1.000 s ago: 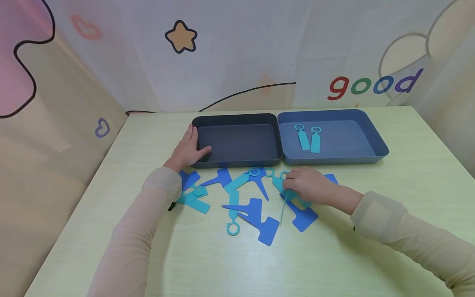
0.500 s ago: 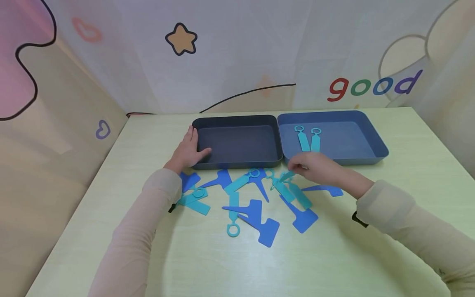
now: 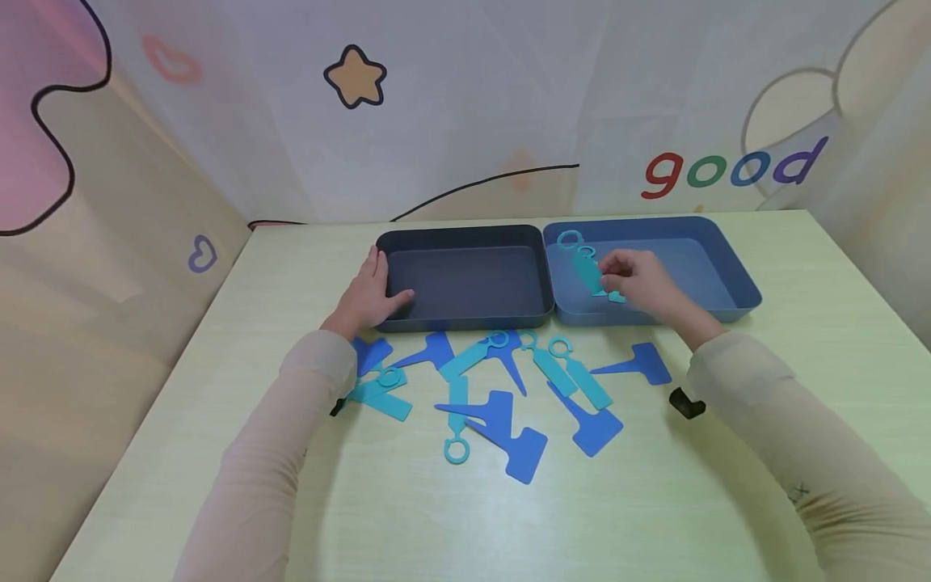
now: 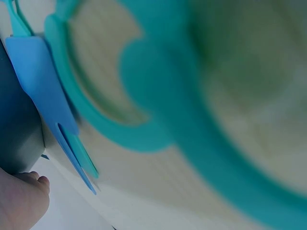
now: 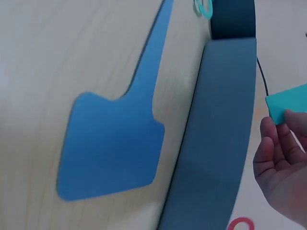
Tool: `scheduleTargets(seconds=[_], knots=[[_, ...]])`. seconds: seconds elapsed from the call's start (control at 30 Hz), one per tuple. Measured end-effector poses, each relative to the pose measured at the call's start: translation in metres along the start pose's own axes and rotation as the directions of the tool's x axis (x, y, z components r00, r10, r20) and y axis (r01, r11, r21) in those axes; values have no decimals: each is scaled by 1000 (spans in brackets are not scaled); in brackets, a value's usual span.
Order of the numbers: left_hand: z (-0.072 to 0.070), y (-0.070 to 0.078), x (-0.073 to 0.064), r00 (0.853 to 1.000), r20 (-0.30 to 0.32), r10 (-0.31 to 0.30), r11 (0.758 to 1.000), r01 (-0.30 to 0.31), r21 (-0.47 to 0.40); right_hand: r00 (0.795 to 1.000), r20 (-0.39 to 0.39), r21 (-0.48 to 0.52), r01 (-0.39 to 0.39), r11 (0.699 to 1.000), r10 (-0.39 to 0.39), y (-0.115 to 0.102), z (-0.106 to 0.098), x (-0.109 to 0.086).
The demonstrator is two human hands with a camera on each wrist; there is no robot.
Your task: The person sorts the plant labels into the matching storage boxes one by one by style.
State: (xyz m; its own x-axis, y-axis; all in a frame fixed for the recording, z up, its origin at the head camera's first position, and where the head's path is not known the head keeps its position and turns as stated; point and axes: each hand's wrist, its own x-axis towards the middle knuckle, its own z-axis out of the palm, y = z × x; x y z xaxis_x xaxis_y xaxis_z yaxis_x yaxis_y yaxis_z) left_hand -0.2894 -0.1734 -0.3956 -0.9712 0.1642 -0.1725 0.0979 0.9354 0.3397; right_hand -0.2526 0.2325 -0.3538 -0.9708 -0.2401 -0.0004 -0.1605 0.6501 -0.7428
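Observation:
My right hand [image 3: 640,281] pinches a teal plant tag [image 3: 584,271] with a ring at its far end. It hangs over the blue-grey tray [image 3: 694,271], and in the right wrist view thumb and fingertips grip the corner of the tag's flat end [image 5: 283,104]. Two more teal ring tags lie in that tray, mostly covered by the hand and the held tag. At the dark tray [image 3: 473,279], my left hand [image 3: 366,297] rests on the left end, fingers straight along the outer side and thumb over the front corner.
In front of the trays lie several teal ring tags [image 3: 589,384] and blue T-shaped plant labels [image 3: 527,454], some overlapping. One blue label [image 3: 643,364] lies apart, near my right wrist. A printed cloth [image 3: 465,105] stands behind the table.
My right hand has picked a teal ring tag out of the pile and carried it up and back over the blue-grey tray. The left hand stays in place on the dark tray.

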Motion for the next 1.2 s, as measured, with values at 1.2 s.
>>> scheduleTargets(seconds=[1.2], knots=[[-3, 2, -3, 1000, 9, -3, 1000, 3, -5, 789, -33, 502, -517, 693, 613, 58, -25, 27]])
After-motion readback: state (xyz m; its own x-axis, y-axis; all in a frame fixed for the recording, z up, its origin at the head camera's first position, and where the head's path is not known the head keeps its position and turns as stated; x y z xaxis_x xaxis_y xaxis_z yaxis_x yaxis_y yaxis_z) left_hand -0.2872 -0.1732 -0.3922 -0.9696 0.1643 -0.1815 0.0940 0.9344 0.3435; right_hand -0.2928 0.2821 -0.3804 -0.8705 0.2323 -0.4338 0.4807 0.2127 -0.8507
